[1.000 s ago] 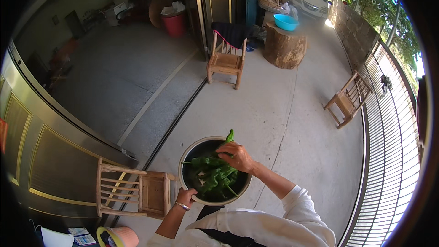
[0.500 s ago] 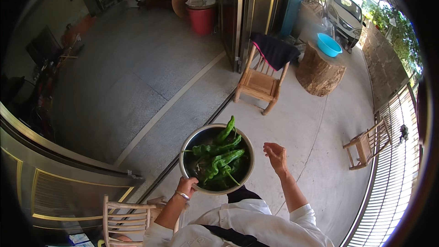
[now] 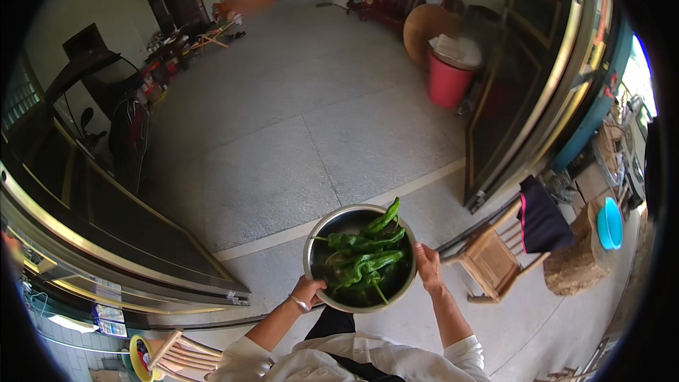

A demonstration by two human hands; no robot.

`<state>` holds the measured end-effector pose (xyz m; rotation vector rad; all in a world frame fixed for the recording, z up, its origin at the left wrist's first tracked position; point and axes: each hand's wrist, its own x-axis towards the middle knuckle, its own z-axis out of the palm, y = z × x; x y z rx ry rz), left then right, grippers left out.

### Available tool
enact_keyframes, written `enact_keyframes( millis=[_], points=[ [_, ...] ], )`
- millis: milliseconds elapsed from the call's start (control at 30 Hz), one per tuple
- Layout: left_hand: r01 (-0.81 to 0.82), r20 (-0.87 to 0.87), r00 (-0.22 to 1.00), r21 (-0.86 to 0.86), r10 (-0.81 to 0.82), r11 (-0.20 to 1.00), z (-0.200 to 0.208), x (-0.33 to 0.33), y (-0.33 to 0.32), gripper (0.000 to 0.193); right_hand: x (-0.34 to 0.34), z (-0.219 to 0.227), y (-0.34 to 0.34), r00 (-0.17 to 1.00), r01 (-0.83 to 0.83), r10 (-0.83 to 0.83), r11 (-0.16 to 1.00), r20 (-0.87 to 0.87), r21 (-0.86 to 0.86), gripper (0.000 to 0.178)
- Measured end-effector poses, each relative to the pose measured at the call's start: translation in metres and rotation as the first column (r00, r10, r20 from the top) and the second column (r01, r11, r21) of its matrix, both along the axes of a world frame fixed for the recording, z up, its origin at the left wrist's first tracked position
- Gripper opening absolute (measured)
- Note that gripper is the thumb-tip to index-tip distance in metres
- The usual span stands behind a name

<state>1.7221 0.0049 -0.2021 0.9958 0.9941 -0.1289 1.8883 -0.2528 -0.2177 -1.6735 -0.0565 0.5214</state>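
A round metal bowl [image 3: 316,234] is held out in front of my waist, with several long green peppers [image 3: 364,263] lying in it. My left hand [image 3: 308,290], with a silver bracelet at the wrist, grips the bowl's lower left rim, thumb over the edge. On the opposite side, my right hand [image 3: 427,267] closes on the right rim; its fingertips are partly hidden beneath the bowl.
Ahead lies a doorway between two dark folding doors [image 3: 520,78], with a pale sill strip across the floor. Inside stand a red bin [image 3: 448,81] and a motor scooter [image 3: 127,124]. A wooden chair [image 3: 488,263] and a log stump [image 3: 576,258] with a blue basin [image 3: 609,223] are at right.
My view has turned left, toward the doorway. The right hand, apart from the bowl before, now holds its right rim; the left hand keeps its grip.
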Motion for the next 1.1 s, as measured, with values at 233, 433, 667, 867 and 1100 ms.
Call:
enact_keyframes(
  millis=[233, 433, 667, 867, 1100],
  points=[
    [-0.044, 0.083, 0.995, -0.050, 0.048, 0.998, -0.004, 0.151, 0.090, 0.014, 0.115, -0.154, -0.007, 0.934, 0.244, -0.225, 0.969, -0.278, 0.036, 0.031],
    [-0.017, 0.107, 0.994, -0.115, 0.030, 0.993, -0.009, 0.264, 0.168, 0.014, 0.099, -0.296, -0.093, 0.652, 0.010, -0.049, 0.998, -0.757, -0.057, 0.011],
    [0.010, 0.199, 0.980, -0.107, 0.011, 0.994, -0.034, 0.432, 0.282, 0.029, 0.203, -0.362, -0.001, 0.977, 0.198, -0.072, 0.677, 0.203, -0.709, 0.009],
    [-0.214, 0.083, 0.974, 0.051, 0.209, 0.976, -0.020, 0.465, 0.347, 0.024, 0.471, -0.133, 0.223, 0.738, 0.467, -0.443, 0.880, 0.509, 0.089, 0.011],
    [-0.393, 0.224, 0.895, -0.015, 0.386, 0.919, -0.017, 0.572, 0.477, 0.022, 0.621, 0.139, 0.492, 0.355, -0.926, 0.405, 0.274, 0.842, 0.258, 0.012]
  ],
)
